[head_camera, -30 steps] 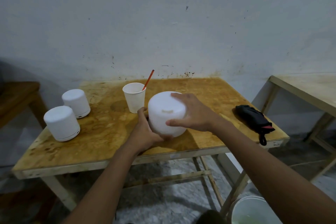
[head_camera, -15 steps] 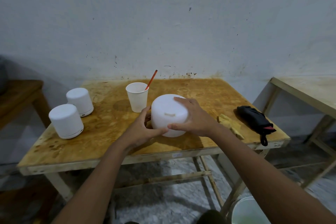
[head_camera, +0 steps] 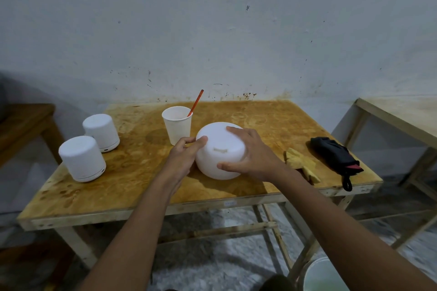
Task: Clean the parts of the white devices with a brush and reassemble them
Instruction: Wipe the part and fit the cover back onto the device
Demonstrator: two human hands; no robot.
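A round white device (head_camera: pixel 218 149) stands on the wooden table (head_camera: pixel 142 172) near its front middle. My right hand (head_camera: pixel 250 153) grips its right side, with fingers over the top and the thumb on the front. My left hand (head_camera: pixel 183 153) holds its left side with the fingers curled against it. Two more white devices (head_camera: pixel 81 157) (head_camera: pixel 101 131) stand upright at the table's left. Behind the held device is a white paper cup (head_camera: pixel 177 124) with an orange-handled brush (head_camera: pixel 195 101) leaning in it.
A yellow cloth (head_camera: pixel 300 164) lies right of my right hand, and a black folded umbrella (head_camera: pixel 333 155) lies further right near the table's edge. Another table (head_camera: pixel 402 116) stands to the right, a wooden bench (head_camera: pixel 21 123) to the left. A white bucket (head_camera: pixel 324 276) sits on the floor below.
Both hands set the white device down and slightly further onto the table. My left hand shifted from underneath it to its left side. The yellow cloth came into view.
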